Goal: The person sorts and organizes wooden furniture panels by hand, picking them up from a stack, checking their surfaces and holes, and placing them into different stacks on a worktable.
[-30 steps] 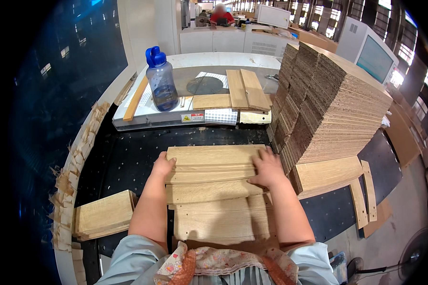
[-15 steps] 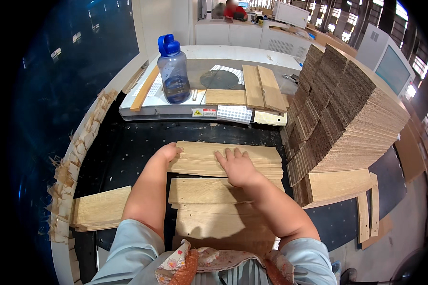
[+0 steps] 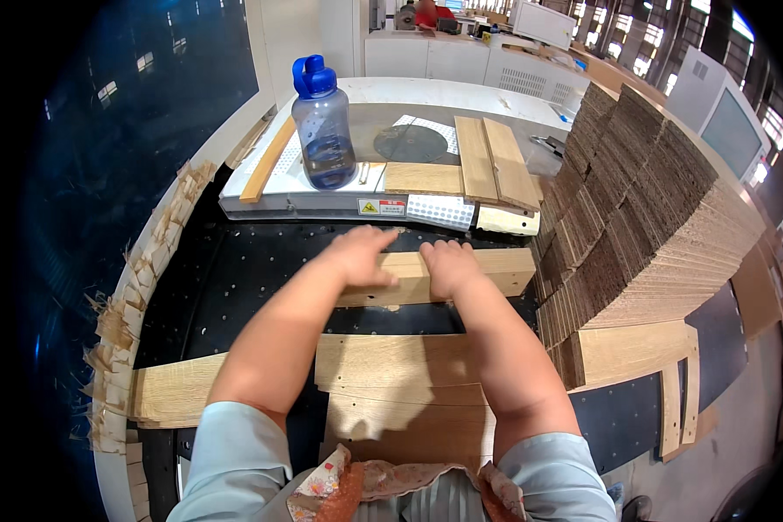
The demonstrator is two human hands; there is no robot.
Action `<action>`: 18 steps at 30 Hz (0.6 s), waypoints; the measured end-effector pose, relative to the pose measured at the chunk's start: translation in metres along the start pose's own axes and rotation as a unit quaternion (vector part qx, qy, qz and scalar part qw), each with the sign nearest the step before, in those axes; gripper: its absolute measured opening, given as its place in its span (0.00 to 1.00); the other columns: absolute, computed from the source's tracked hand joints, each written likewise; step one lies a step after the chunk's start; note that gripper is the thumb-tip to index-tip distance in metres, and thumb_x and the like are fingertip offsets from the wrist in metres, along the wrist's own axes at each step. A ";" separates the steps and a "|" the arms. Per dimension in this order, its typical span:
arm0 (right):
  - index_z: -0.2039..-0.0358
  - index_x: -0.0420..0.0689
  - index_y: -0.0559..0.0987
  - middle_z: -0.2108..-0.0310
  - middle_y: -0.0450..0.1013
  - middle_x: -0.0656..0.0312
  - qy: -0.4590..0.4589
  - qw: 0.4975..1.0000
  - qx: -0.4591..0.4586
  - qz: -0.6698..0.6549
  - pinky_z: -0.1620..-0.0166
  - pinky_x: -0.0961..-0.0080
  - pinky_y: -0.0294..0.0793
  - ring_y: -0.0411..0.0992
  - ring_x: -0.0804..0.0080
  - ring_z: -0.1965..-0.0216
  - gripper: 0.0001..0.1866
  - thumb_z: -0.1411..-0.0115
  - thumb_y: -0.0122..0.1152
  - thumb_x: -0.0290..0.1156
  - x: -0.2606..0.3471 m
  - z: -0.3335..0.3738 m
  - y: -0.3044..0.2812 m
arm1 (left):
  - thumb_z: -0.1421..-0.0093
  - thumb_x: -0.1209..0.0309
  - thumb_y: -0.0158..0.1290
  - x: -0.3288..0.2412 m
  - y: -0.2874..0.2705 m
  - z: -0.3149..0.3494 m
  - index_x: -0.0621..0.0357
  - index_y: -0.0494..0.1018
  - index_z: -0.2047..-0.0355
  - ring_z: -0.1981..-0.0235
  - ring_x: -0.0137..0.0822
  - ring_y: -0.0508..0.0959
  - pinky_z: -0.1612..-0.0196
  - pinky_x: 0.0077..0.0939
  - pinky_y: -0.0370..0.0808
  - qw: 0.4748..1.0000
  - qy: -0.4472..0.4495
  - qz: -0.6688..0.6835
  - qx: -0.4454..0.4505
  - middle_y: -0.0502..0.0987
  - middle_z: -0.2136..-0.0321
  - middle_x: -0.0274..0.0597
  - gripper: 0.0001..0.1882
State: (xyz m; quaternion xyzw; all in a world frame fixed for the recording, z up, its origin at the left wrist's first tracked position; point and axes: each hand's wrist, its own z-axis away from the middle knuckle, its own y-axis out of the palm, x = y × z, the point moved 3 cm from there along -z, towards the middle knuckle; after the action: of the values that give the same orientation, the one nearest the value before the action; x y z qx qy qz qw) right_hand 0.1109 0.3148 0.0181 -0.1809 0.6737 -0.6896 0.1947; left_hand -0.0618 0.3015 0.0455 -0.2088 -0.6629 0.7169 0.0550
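Observation:
A small bundle of light wooden boards stands on its long edges on the black perforated table, beyond the middle of my reach. My left hand straddles its left part, with the thumb on the near face and the fingers toward the far side. Over the top, near the middle, my right hand curls its fingers, whose tips are partly hidden behind the bundle. Closer to me lie more wooden boards, flat and partly shaded by my arms.
At left lies another low pile of boards. A tall stack of brown-edged boards rises at right. Behind is a white machine ledge bearing a blue-capped water bottle and loose wooden strips. Splintered tape-like scraps line the left edge.
The far boards have been tipped from lying flat to standing on edge. My left hand moved right from their left end; my right hand moved slightly right and away. The view shifted slightly.

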 end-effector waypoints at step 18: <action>0.39 0.53 0.60 0.46 0.63 0.60 0.037 0.996 0.065 -0.045 0.39 0.38 0.51 0.58 0.59 0.40 0.46 0.60 0.72 0.34 -0.013 0.035 -0.014 | 0.60 0.58 0.68 -0.032 0.014 0.014 0.47 0.56 0.38 0.37 0.46 0.56 0.37 0.61 0.50 0.995 -0.033 -0.054 0.076 0.62 0.42 0.42 0.49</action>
State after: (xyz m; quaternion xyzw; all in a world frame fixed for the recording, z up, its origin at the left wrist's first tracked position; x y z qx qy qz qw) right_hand 0.1401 0.2917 0.0332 -0.1725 0.6257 -0.7458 0.1504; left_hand -0.0349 0.2753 0.0399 -0.1447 -0.6178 0.7680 0.0875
